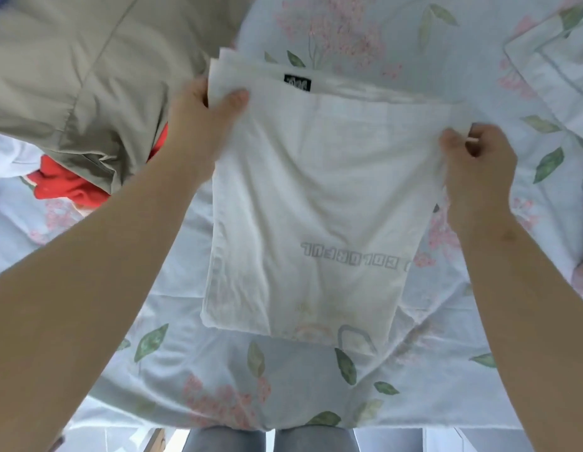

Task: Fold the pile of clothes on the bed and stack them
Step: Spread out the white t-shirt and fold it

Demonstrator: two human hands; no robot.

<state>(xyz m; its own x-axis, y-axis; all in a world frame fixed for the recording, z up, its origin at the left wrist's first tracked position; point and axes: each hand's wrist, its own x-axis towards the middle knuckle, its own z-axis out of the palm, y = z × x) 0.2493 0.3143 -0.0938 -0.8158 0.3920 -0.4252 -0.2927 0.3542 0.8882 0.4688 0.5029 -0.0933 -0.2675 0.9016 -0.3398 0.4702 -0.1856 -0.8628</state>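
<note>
Mid-fold: left hand [199,115] and right hand [476,151] each pinch a top corner of the white shirt [309,203], fingers clamped on cloth. Next, probably fold it in half on the bed [218,370], then stack.

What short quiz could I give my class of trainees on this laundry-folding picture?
1. True or false: the left hand and the right hand both grip the white T-shirt.
2. What peeks out from under the beige fabric? A) red garment B) black sock C) yellow towel
3. Fill in: the shirt's black label lies at the edge ___ from the person (nearest or farthest).
Key: 1 true; 2 A; 3 farthest.
</note>
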